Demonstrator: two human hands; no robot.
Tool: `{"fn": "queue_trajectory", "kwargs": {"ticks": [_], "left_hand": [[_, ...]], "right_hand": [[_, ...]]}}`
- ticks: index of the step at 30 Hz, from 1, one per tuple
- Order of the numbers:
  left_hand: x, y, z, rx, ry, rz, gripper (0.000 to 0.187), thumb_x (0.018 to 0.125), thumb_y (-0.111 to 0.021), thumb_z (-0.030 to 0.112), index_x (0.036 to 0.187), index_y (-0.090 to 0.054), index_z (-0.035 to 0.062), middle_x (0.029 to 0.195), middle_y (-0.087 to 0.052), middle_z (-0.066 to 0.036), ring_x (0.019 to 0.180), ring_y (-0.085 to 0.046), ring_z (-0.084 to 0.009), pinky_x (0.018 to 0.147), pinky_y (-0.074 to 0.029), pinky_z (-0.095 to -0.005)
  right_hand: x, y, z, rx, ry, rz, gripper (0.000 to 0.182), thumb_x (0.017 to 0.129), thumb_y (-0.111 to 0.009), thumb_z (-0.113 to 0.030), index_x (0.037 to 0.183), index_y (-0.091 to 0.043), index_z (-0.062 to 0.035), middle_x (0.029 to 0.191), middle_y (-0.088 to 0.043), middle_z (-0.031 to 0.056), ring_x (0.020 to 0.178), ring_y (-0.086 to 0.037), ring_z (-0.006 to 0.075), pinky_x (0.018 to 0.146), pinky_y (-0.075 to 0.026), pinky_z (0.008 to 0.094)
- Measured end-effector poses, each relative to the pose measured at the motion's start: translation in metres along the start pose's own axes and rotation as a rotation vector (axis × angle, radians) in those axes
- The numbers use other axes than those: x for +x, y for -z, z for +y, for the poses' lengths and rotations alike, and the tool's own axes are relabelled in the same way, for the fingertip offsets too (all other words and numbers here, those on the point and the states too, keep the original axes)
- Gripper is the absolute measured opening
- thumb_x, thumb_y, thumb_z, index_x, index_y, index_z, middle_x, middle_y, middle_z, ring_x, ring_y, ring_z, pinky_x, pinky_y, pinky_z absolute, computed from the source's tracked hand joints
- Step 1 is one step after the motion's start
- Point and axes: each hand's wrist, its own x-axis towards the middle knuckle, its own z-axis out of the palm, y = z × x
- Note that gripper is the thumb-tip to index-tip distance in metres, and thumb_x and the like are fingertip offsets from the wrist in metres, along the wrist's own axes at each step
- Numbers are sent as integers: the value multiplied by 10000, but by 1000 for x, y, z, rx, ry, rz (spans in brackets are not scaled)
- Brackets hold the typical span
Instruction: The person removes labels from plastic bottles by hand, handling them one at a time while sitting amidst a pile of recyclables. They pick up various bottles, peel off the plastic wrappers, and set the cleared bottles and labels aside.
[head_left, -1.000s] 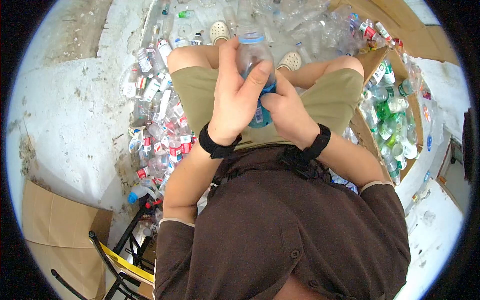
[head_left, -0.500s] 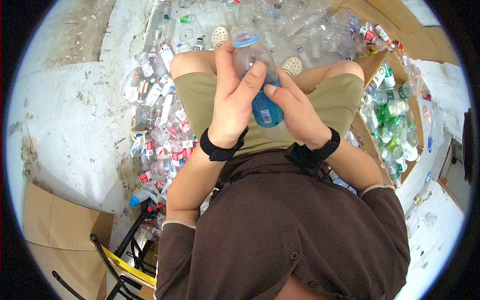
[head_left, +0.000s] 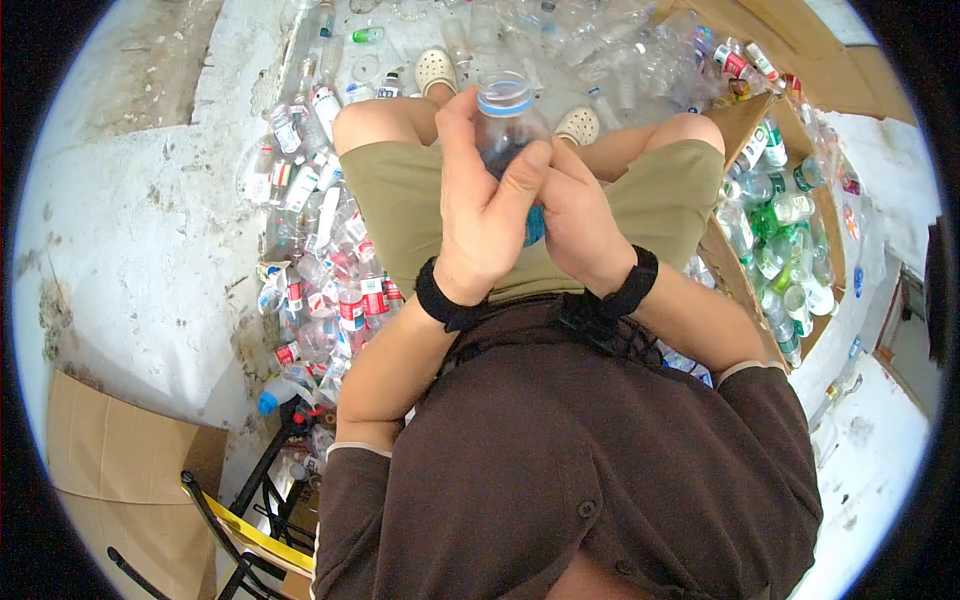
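A clear plastic bottle (head_left: 507,125) with a blue ring at its uncapped neck and a blue label stands nearly upright between my hands, above my lap. My left hand (head_left: 485,205) is wrapped round its left side, with the thumb lying across the front. On the right side, my right hand (head_left: 585,215) holds the bottle lower down, its thumb hidden behind the left thumb. Most of the blue label is covered by the hands. Both wrists wear black bands.
Many empty bottles (head_left: 350,305) are piled to the left, and clear ones (head_left: 610,70) lie beyond my feet. A cardboard box (head_left: 832,235) of green and clear bottles stands at the right. At lower left are a cardboard sheet (head_left: 130,440) and a black-and-yellow frame (head_left: 250,535).
The bottle has turned more upright, its mouth shifting slightly right and down. My hands have come closer together and now cover more of the label.
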Motion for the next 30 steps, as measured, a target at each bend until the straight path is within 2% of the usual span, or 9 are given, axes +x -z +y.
{"fn": "queue_trajectory", "kwargs": {"ticks": [6, 9, 12, 14, 15, 17, 20, 24, 30], "left_hand": [[4, 2, -7, -34, 124, 8, 493, 867, -606, 168, 1252, -352, -6, 1047, -531, -103, 960, -514, -182, 851, -427, -308], [8, 3, -4, -243, 183, -35, 443, 881, -593, 154, 1238, -376, 8, 1031, -541, -72, 943, -516, -149, 830, -434, -284], [16, 16, 1, -519, 237, -23, 429, 887, -584, 129, 1260, -387, 50, 1064, -542, -60, 966, -522, -149, 851, -433, -290], [19, 24, 2, -594, 224, -83, 441, 883, -589, 144, 1264, -386, 53, 1106, -526, -74, 997, -518, -165, 878, -423, -312], [19, 24, 0, -589, 221, -87, 441, 883, -589, 144, 1264, -386, 53, 1106, -526, -74, 997, -518, -165, 878, -423, -312], [17, 24, -3, -594, 200, -114, 450, 882, -592, 164, 1267, -385, 53, 1144, -508, -86, 1030, -508, -178, 899, -414, -327], [15, 20, 0, -603, 207, -102, 472, 875, -604, 176, 1270, -380, 49, 1152, -506, -89, 1042, -505, -182, 905, -412, -326], [12, 20, -3, -593, 207, -116, 491, 872, -611, 180, 1278, -371, 45, 1154, -507, -88, 1044, -504, -182, 908, -410, -324], [2, 15, -4, -457, 198, -193, 492, 850, -632, 116, 1265, -379, 41, 1139, -519, -72, 1038, -501, -163, 911, -405, -308]], "right_hand": [[5, 6, 10, -116, -60, 65, 288, 846, -487, -92, 1110, -480, 23, 935, -562, 68, 838, -516, 121, 711, -443, 266], [6, 11, 4, -194, -16, 0, 296, 852, -491, -104, 1116, -473, 28, 926, -554, 71, 830, -510, 121, 694, -444, 263], [1, 17, -10, -271, 17, -117, 329, 862, -486, -124, 1154, -462, 25, 967, -552, 71, 864, -509, 121, 731, -435, 259], [0, 22, -13, -287, 66, -192, 395, 869, -473, -138, 1229, -432, 19, 1047, -545, 70, 952, -497, 122, 816, -416, 257], [0, 21, -15, -283, 71, -194, 395, 869, -473, -138, 1229, -432, 19, 1047, -545, 70, 952, -497, 122, 816, -416, 257], [-4, 18, -20, -231, -110, -210, 451, 872, -462, -142, 1292, -396, 7, 1114, -532, 64, 1041, -468, 121, 897, -382, 253], [-1, 26, -15, -272, -96, -252, 438, 875, -449, -142, 1285, -408, 7, 1121, -531, 70, 1044, -472, 127, 906, -382, 260], [-2, 21, -1, -236, -5, -189, 400, 876, -416, -129, 1251, -435, 8, 1085, -542, 73, 991, -493, 131, 863, -408, 274], [7, 27, 19, -376, 43, -85, 421, 815, -382, -75, 1215, -457, 33, 1026, -582, 147, 963, -548, 209, 844, -442, 321]]}}
